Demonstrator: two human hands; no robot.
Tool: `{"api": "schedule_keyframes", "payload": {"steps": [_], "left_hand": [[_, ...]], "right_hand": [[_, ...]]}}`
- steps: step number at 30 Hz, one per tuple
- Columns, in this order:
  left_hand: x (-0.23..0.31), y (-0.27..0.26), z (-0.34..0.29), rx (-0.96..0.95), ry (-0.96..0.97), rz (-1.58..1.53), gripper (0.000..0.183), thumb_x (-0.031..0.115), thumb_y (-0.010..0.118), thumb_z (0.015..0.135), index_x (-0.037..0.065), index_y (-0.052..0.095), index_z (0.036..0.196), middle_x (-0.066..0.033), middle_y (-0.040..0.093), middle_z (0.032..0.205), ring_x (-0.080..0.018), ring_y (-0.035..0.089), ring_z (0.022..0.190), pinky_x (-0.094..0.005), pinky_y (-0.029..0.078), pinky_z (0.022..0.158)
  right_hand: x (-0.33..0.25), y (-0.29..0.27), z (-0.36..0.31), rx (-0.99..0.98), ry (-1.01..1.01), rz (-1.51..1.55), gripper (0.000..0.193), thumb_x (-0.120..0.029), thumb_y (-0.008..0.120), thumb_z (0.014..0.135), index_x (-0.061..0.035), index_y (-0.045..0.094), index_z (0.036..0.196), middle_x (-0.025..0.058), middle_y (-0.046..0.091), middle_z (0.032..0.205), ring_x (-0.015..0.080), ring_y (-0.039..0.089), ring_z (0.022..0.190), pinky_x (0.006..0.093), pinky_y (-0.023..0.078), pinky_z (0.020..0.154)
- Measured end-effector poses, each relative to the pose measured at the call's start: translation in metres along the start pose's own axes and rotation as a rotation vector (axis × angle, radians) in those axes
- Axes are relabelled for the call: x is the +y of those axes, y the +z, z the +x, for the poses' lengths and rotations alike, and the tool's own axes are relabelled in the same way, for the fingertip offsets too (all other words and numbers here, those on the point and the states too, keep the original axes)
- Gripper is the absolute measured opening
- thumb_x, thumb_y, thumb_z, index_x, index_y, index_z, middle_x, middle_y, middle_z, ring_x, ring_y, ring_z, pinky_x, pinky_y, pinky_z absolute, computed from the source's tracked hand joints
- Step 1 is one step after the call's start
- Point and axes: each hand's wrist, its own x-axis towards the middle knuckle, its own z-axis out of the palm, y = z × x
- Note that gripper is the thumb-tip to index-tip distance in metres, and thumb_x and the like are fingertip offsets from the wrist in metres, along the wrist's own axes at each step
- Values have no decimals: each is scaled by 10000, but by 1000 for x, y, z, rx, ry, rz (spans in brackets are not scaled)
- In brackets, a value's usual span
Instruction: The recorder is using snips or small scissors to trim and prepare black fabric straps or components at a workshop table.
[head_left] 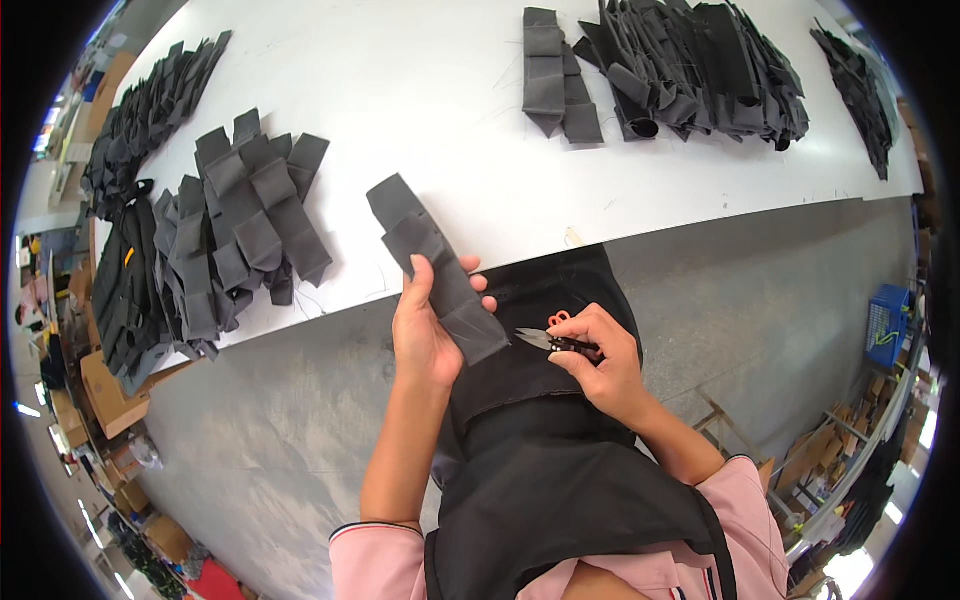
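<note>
My left hand (428, 325) is wrapped round a long dark grey fabric strip (432, 262) with stitched, folded sections. The strip slants from over the white table's edge down toward my lap. In my right hand (600, 362) is a pair of thread snips (538, 338) with short pointed metal blades and a dark handle. Something red and looped (560, 318) shows beside my right index finger. The blade tips point left, just beside the strip's lower corner and apart from it.
On the white table (420, 90) lie piles of grey fabric pieces (240, 200) at left and more fabric pieces (700, 75) at far right. A cardboard box (108, 398) stands beyond the table's left end. A blue basket (887, 325) is at right, beside racks of goods.
</note>
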Motion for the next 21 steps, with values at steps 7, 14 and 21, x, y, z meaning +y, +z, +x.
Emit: {"api": "schedule_keyframes", "payload": {"steps": [7, 14, 21], "left_hand": [[-8, -3, 0, -81, -41, -285, 339, 346, 399, 993, 40, 467, 1122, -114, 563, 988, -205, 547, 815, -321, 507, 668], [-15, 1, 1, -73, -105, -401, 352, 367, 406, 986, 38, 479, 1088, -111, 564, 985, -210, 553, 800, -334, 512, 653], [-16, -2, -2, -152, -108, -416, 347, 337, 410, 990, 24, 475, 1124, -117, 552, 993, -206, 534, 831, -321, 515, 671]], "right_hand": [[-2, 15, -4, -13, 186, 347, 225, 11, 680, 755, -29, 612, 966, 17, 521, 849, 65, 462, 672, 202, 365, 580], [9, 19, -6, -31, 147, 464, 161, -15, 638, 825, 1, 600, 980, 18, 505, 856, 58, 464, 663, 196, 366, 575], [5, 13, -9, -138, 505, 833, 154, 8, 599, 844, 25, 581, 995, 20, 477, 867, 57, 465, 624, 176, 363, 550]]}}
